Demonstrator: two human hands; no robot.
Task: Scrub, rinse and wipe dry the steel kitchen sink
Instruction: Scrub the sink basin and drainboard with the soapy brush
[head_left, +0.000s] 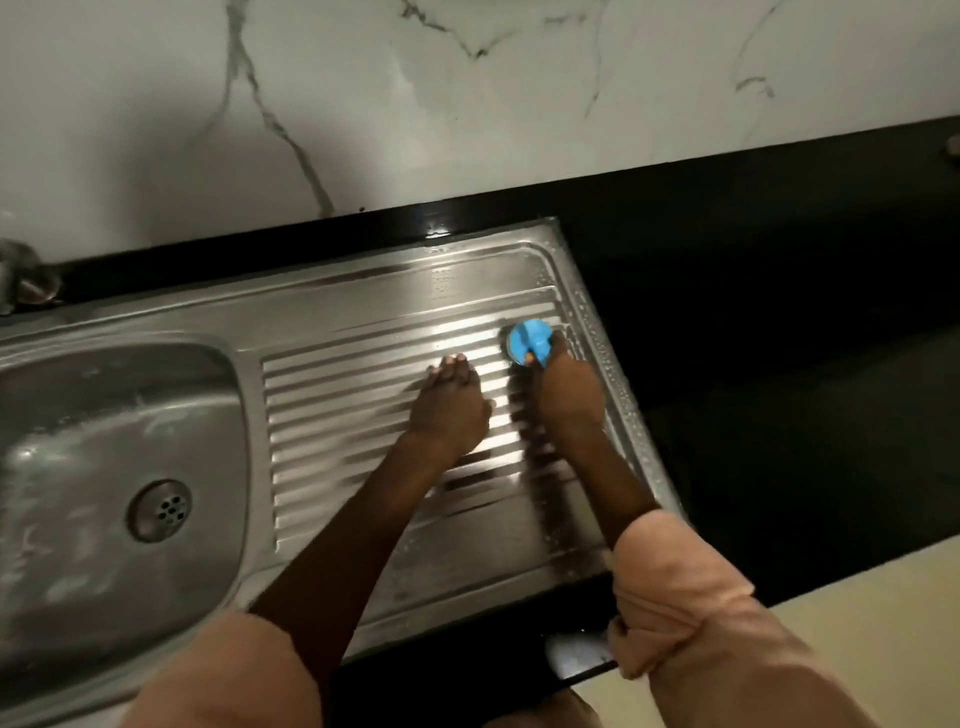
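The steel sink (363, 291) fills the middle of the view, its wet basin with the round drain (160, 510) at the left and a ribbed draining board (353, 415) at the right. My right hand (566, 395) grips a round blue scrubber (530, 340) and holds it against the far right part of the ribs. My left hand (452, 405) lies flat on the ribs just left of it, fingers straight and together. Water drops dot the sink's right rim.
A black countertop (779, 312) surrounds the sink and stretches off to the right. A white marble-look wall (467, 104) rises behind it. Part of a tap base (21, 275) shows at the far left edge. Pale floor (883, 613) lies at the lower right.
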